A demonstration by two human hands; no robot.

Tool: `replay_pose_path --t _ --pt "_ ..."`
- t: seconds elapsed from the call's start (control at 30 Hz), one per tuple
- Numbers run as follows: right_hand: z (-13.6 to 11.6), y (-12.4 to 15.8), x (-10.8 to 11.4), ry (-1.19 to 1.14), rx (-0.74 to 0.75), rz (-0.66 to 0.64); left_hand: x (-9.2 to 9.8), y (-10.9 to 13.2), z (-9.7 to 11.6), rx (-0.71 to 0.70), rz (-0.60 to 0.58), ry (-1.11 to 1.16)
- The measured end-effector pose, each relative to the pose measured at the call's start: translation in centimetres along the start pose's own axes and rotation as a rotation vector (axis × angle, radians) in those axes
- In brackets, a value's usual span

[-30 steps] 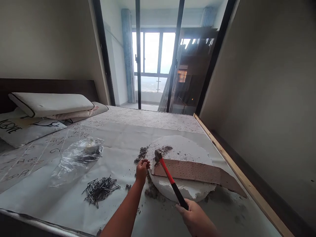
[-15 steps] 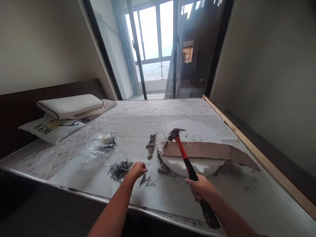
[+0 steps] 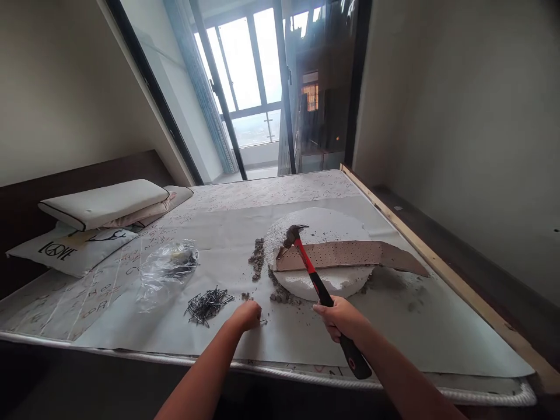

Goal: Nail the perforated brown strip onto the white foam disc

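Observation:
My right hand (image 3: 343,319) grips the black and red handle of a claw hammer (image 3: 315,280). The hammer's head overlaps the left end of a brown perforated strip (image 3: 336,255) in the head view; whether they touch I cannot tell. Beneath the strip is a round white slab (image 3: 321,224) with a crumbly surface. With fingers curled closed, my left hand (image 3: 247,315) is low over the sheet, where a nail (image 3: 263,321) shows at its fingertips. What those fingers hold is hidden. A pile of nails (image 3: 207,304) is just left of that hand.
Grey crumbs (image 3: 257,259) lie along the slab's left edge. A clear plastic bag (image 3: 168,265) rests on the pale sheet (image 3: 227,233) covering the mattress. Pillows (image 3: 105,204) are stacked at the left, and a wooden rail (image 3: 406,239) runs along the right side.
My left hand has come down over the small group of loose nails, covering most of them. My right hand still holds the hammer. The whole view has shifted and tilted slightly.

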State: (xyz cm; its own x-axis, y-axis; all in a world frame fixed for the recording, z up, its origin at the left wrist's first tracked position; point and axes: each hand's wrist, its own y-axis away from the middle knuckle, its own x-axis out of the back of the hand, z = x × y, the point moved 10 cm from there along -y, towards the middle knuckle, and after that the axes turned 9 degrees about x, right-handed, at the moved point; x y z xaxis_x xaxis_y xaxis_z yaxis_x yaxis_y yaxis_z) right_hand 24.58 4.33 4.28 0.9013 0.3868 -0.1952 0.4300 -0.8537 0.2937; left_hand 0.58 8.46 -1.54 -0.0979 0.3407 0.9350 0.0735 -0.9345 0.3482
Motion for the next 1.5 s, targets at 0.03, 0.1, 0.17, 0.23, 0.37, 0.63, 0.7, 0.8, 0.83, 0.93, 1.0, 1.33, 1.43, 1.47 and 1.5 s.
replay_pose_path --t 0.03,0.1,0.17,0.23,0.37,0.63,0.7,0.8,0.83,0.93,1.0,1.33,1.43,1.47,1.5 --pt "-0.2 0.1 0.2 0.003 0.007 -0.004 0.8 0.0 0.2 -0.010 0.021 0.048" --pt "-0.5 0.2 0.6 -0.010 0.025 -0.013 3.1 0.1 0.5 -0.027 0.098 0.220" --pt "-0.5 0.2 1.0 -0.043 0.038 -0.009 6.0 0.1 0.5 -0.036 0.189 0.478" --pt "-0.5 0.2 1.4 -0.073 0.051 -0.003 8.3 -0.3 0.7 -0.046 0.256 0.775" --pt "-0.6 0.2 1.6 -0.094 0.057 0.010 10.6 -2.3 1.9 -0.064 0.364 1.204" --pt "-0.4 0.2 2.1 0.014 0.026 0.017 11.2 -7.1 3.5 0.035 0.597 1.114" --pt "-0.1 -0.1 2.2 0.027 0.017 0.010 10.8 -8.0 3.7 0.061 0.587 1.051" --pt "0.2 -0.5 2.2 0.042 0.018 0.001 10.2 -8.8 4.0 0.075 0.563 0.991" --pt "0.2 -0.6 2.2 0.045 0.016 -0.004 10.1 -8.9 4.0 0.074 0.559 0.983" --pt "0.1 -0.6 2.2 0.060 0.001 0.003 9.9 -8.9 4.2 0.066 0.550 0.993" --pt "0.1 -0.5 2.1 0.087 -0.020 0.004 9.7 -8.8 4.2 0.068 0.546 1.005" --pt "-1.6 0.2 2.0 0.311 0.078 0.039 10.2 -7.9 5.0 -0.019 0.666 0.908" --pt "-2.5 0.3 2.3 0.398 0.137 0.088 10.2 -7.6 5.2 -0.010 0.679 0.887" --pt "-2.6 0.1 2.3 0.420 0.147 0.095 10.2 -7.5 5.2 -0.008 0.682 0.883" --pt "-2.8 -0.1 2.2 0.436 0.149 0.093 10.2 -7.3 5.3 -0.010 0.687 0.878"
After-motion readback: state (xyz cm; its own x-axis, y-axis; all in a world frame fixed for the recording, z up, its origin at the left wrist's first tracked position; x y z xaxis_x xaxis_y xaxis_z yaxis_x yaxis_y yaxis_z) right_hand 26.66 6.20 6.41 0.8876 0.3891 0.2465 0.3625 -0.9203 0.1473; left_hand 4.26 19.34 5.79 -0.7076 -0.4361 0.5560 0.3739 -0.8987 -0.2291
